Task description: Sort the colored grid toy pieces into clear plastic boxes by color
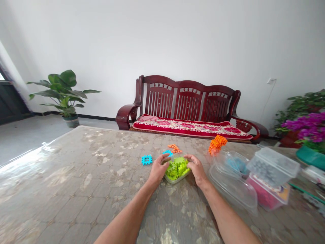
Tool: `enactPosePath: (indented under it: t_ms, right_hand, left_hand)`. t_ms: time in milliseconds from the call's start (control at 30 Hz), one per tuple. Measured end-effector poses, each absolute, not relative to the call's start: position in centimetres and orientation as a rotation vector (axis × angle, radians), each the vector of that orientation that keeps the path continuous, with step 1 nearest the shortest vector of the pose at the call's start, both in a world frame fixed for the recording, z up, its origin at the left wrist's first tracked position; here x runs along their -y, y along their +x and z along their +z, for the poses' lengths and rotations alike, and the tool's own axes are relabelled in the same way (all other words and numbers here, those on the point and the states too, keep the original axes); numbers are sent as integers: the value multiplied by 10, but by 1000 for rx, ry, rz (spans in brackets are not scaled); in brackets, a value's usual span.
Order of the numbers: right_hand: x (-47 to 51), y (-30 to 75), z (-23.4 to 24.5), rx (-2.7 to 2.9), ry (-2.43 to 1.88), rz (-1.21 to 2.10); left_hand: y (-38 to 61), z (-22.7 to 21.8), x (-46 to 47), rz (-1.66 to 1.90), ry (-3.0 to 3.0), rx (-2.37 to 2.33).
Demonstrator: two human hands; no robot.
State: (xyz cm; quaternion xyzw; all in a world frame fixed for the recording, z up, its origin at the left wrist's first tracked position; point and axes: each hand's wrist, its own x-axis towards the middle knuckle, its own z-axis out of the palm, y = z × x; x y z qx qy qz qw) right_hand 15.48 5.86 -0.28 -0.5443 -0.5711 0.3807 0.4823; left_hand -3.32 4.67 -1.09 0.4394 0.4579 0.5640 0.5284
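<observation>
A clear plastic container (pixel 175 181) full of lime-green toy building pieces (pixel 177 168) stands on the table before me. My left hand (pixel 160 166) grips its left side, fingers curled round the rim. On the opposite side my right hand (pixel 196 168) holds the rim in the same way. Just beyond the container lie a blue notched square piece (pixel 167 153), partly hidden by my left fingers, and some orange pieces (pixel 174 148). Another blue square piece (pixel 146 160) rests flat to the left of my left hand.
A heap of orange pieces (pixel 217 144) stands at the right. Near it are clear lids (pixel 233 188), a box of grey pieces (pixel 273 166) stacked on a box of pink ones (pixel 265 193), and purple flowers (pixel 308 125). A wooden bench (pixel 188 98) stands behind the table (pixel 101 183).
</observation>
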Motion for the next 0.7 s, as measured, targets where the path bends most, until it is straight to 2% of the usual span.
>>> enactPosePath:
  t_ms: [133,267,467,700]
  right_hand:
    - [-62,161,-6,1596,-1273,510]
    - [-59,164,3,1801,-1256,293]
    - [-50,165,31,2073,-1336,83]
    - [-48,169,48,2197,-1441,55]
  left_hand:
    - [-33,-13,-49,1364,1053,-1114]
    - [-33,-16,-52,1410,1043,-1132]
    - [-30,-20,-55,1476,1053,-1169]
    - [-34,-21,-51,1565,1331,-1348]
